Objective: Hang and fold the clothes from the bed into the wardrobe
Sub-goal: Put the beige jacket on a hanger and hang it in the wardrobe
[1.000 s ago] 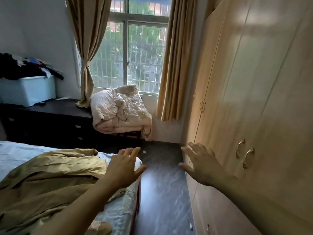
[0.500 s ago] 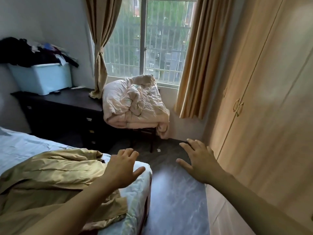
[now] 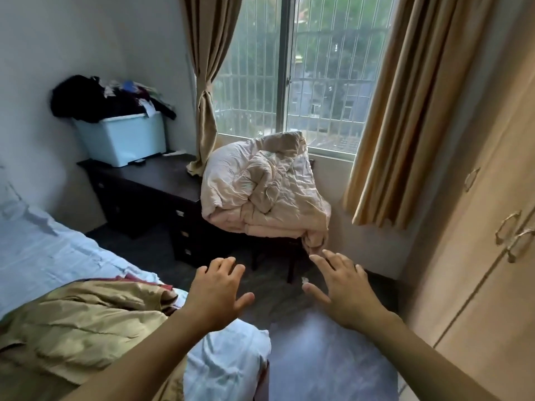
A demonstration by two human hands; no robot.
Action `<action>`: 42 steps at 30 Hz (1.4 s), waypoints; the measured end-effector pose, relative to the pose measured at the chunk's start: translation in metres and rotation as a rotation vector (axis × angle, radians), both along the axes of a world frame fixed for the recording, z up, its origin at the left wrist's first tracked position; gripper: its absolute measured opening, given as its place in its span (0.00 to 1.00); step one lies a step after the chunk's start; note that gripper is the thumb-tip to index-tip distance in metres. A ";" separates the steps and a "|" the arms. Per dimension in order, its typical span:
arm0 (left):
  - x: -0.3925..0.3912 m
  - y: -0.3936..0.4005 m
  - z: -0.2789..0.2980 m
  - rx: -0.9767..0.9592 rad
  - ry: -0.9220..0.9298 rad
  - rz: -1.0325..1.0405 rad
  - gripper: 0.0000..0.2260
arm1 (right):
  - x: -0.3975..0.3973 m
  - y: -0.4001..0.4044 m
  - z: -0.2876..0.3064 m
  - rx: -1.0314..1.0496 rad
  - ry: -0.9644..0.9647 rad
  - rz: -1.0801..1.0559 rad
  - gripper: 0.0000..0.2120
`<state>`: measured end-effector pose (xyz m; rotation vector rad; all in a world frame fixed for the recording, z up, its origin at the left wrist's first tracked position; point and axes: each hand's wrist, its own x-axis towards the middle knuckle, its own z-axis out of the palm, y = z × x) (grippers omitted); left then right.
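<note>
A crumpled golden-tan garment (image 3: 81, 322) lies on the bed (image 3: 43, 256), which has a pale blue sheet, at the lower left. The light wooden wardrobe (image 3: 477, 270) fills the right side with its doors closed; metal handles (image 3: 512, 235) show on them. My left hand (image 3: 215, 290) hovers with spread fingers over the bed's near corner, just right of the garment and not touching it. My right hand (image 3: 341, 287) is held out flat above the dark floor, left of the wardrobe. Both hands hold nothing.
A chair carries a bundled beige quilt (image 3: 263, 189) under the barred window (image 3: 304, 68). A dark desk (image 3: 144, 183) holds a pale blue bin (image 3: 121, 137) heaped with dark clothes. Tan curtains (image 3: 405, 111) hang at both sides. A narrow strip of dark floor (image 3: 318, 357) runs between bed and wardrobe.
The view has swung left and down, away from the wardrobe toward the window and desk. My right hand has moved off the wardrobe side toward the middle; both hands stay spread and hold nothing.
</note>
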<state>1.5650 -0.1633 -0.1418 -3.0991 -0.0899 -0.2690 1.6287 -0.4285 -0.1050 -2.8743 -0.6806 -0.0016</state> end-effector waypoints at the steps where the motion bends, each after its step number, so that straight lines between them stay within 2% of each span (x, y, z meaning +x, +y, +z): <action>1: 0.017 0.000 -0.005 0.012 0.010 0.009 0.31 | 0.021 0.001 -0.003 -0.009 0.006 0.014 0.33; 9: 0.172 0.025 -0.033 -0.053 0.004 0.078 0.32 | 0.189 0.032 -0.026 -0.067 0.002 0.084 0.33; 15: 0.273 0.056 -0.021 -0.109 -0.025 0.134 0.32 | 0.302 0.067 -0.006 -0.136 -0.059 0.174 0.33; 21: 0.345 0.090 -0.011 -0.108 -0.069 0.212 0.30 | 0.403 0.108 0.000 -0.098 -0.062 0.274 0.33; 31: 0.459 0.116 -0.031 -0.112 -0.022 0.558 0.31 | 0.581 0.179 -0.029 0.022 -0.047 0.598 0.30; 36: 0.496 0.120 -0.024 -0.118 0.007 0.694 0.27 | 0.649 0.216 -0.030 0.062 -0.012 0.735 0.34; 42: 0.478 0.148 -0.013 -0.135 -0.015 0.908 0.28 | 0.671 0.293 -0.037 0.089 0.030 0.911 0.30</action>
